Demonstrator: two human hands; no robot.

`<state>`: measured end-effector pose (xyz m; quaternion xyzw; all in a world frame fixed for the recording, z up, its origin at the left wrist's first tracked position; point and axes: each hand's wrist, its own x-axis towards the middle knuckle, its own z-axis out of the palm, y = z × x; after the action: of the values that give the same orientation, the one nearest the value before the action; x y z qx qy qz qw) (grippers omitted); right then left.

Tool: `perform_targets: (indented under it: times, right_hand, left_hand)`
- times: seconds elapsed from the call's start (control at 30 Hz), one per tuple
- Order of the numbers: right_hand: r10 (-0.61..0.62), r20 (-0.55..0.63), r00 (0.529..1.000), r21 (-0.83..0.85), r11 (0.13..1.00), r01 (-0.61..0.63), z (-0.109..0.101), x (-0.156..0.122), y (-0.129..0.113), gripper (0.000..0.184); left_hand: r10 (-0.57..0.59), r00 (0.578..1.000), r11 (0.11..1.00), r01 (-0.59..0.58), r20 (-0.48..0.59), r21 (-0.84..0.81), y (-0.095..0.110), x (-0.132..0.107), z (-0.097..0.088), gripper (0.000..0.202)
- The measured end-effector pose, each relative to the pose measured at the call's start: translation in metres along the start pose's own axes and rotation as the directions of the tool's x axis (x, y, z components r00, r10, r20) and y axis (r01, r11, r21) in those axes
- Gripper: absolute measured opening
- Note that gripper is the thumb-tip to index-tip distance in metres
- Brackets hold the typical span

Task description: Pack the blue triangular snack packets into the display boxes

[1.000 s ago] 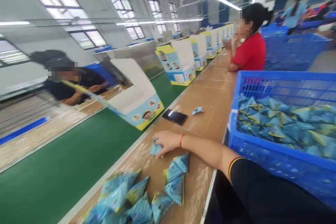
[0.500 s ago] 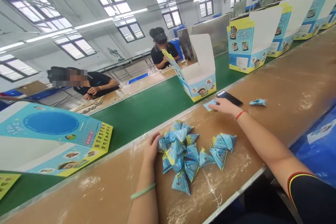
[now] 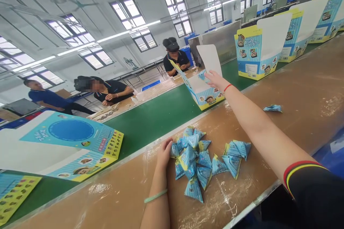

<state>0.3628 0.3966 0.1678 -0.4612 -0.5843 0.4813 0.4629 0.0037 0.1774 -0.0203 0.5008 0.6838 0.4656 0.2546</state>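
Packets [image 3: 188,158] lie on the table [image 3: 120,195] before the belt [image 3: 153,121], on which boxes [image 3: 255,61] stand.

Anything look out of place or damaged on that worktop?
Yes: one blue packet lies alone on the brown worktop, well apart from the pile of packets. It looks flatter and more crumpled than those; I cannot tell whether it is torn.

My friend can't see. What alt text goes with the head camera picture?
A person's right hand holds a small blue packet over an open box on a green strip. Their left hand rests at the edge of a packet pile on a brown table; more boxes line the strip.
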Motion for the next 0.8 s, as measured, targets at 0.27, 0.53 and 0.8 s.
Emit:
perform_targets:
  times: [0.27, 0.53, 0.8]
  right_hand:
    - [-0.003, 0.115, 0.993, -0.209, 0.977, 0.027, -0.011, -0.085, 0.061, 0.040]
    - [-0.062, 0.642, 0.764, -0.421, 0.804, 0.419, -0.057, -0.150, 0.147, 0.063]
    - [-0.219, 0.242, 0.945, -0.494, 0.810, 0.315, -0.044, -0.253, 0.192, 0.038]
  left_hand:
    - [0.021, 1.000, 0.999, -0.021, -0.004, -0.033, 0.012, -0.006, 0.005, 0.041]
    - [0.025, 0.999, 0.998, -0.028, -0.044, -0.057, 0.010, -0.013, 0.013, 0.026]
    - [0.020, 0.999, 0.995, -0.025, -0.046, -0.098, 0.009, -0.015, 0.015, 0.022]
